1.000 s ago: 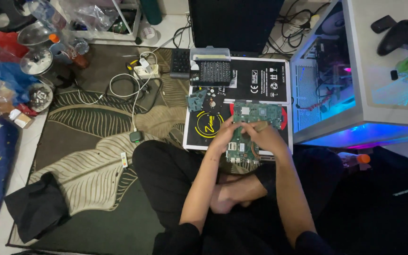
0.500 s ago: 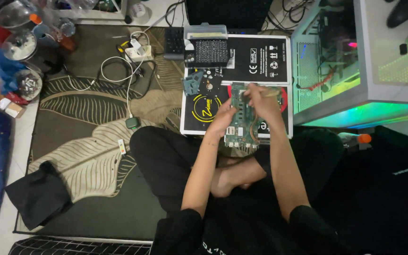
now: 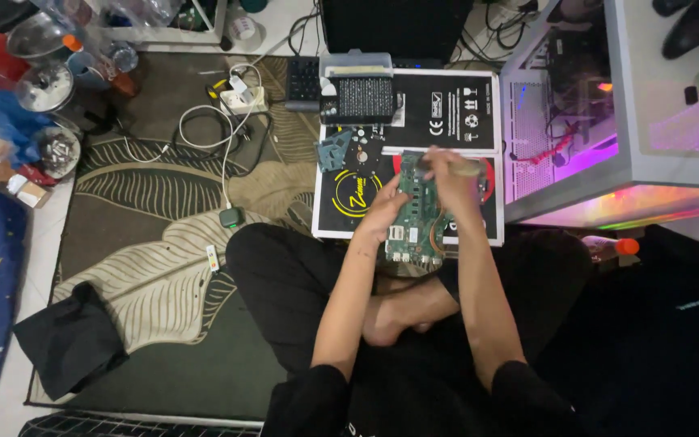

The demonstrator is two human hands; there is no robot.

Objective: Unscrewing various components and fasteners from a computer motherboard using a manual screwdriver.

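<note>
Clearly, head view: a person sits cross-legged on a patterned rug (image 3: pixel 147 243), working over the lap.
Board: a green circuit board (image 3: pixel 413 222) is held tilted, its lower edge over the lap and its upper end above the black product box (image 3: pixel 349 194) lying on the floor.
Left hand: the left hand (image 3: pixel 383 217) is curled along the board's left edge, gripping it from the side.
Right hand: the right hand (image 3: pixel 449 171) is closed at the board's top end, pinching something small and pale there; what it is cannot be told through the blur.
Loose parts: a small greyish part (image 3: pixel 336 150) and a dark round piece (image 3: pixel 363 154) lie on the box, apart from the board.
Progress, as a judgement: the board is out of any case and in hand, with pieces set aside, so the work looks partway through; nothing shows it finished.
Surroundings: a lit computer case (image 3: pixel 564 105) stands just right of the box; a white power strip (image 3: pixel 242 99) with cables lies on the rug.
</note>
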